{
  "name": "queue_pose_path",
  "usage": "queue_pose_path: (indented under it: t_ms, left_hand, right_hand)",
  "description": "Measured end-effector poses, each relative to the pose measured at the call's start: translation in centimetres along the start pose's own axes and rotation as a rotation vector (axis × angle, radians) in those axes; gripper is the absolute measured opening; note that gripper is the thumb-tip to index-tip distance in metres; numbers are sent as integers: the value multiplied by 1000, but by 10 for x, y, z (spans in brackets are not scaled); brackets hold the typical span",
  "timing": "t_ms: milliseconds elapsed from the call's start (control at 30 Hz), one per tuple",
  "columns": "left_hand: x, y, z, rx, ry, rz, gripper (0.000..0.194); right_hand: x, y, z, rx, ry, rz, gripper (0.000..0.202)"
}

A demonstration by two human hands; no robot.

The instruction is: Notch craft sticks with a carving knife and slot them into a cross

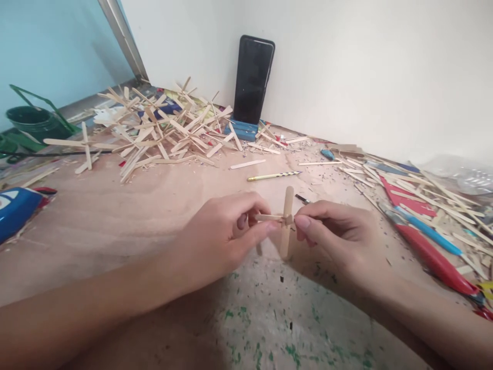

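Note:
Wooden craft sticks (285, 241) joined in a cross stand over the middle of the table. My left hand (227, 231) is closed on the arm that points left, thumb in front and fingers curled behind. At the centre of the cross sits a small piece of wood. My right hand (339, 231) pinches with thumb and forefinger just right of that centre. What lies between those fingertips is too small to make out. Behind the right hand, a thin dark-tipped tool (302, 199) lies partly hidden.
A pile of crossed craft sticks (181, 131) covers the back left. A phone (254, 79) leans upright in a blue stand (246, 131). Nearby lies a pencil (274, 176). Red-handled pliers (435, 257) and loose sticks fill the right; a blue packet (17, 210) lies left.

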State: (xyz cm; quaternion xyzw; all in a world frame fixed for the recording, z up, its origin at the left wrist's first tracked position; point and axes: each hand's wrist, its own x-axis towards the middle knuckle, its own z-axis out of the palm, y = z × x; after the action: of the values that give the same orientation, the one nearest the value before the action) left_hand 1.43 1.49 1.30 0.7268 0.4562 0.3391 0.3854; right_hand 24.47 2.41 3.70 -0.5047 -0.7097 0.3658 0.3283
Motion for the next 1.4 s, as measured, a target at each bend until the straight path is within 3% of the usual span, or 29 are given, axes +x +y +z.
queue_pose_path:
  t_ms: [233, 400, 533, 733, 967, 1100, 1233, 1400]
  left_hand:
    - [-1, -5, 4, 195, -26, 189, 28]
    - [-8, -7, 2, 432, -19, 439, 31]
    - [-13, -7, 2, 550, -10, 546, 28]
    - [-12, -7, 3, 593, 4, 571, 23]
    - [-14, -8, 5, 592, 74, 715, 23]
    - [-14, -9, 8, 578, 103, 698, 19]
    - [-13, -10, 9, 538, 119, 660, 17]
    - [-8, -10, 4, 527, 183, 603, 23]
  right_hand:
    - [3, -6, -6, -38, -78, -68, 14]
    - [8, -8, -5, 10, -121, -35, 25]
    - [10, -6, -1, 46, -116, -11, 28]
    - [6, -9, 3, 32, -144, -6, 26]
    - [-2, -6, 14, -2, -113, -4, 27]
    - [-10, -1, 25, 37, -4, 7, 27]
    - [-7, 0, 22, 53, -48, 40, 31]
    - [-3, -2, -1, -109, 191, -118, 23]
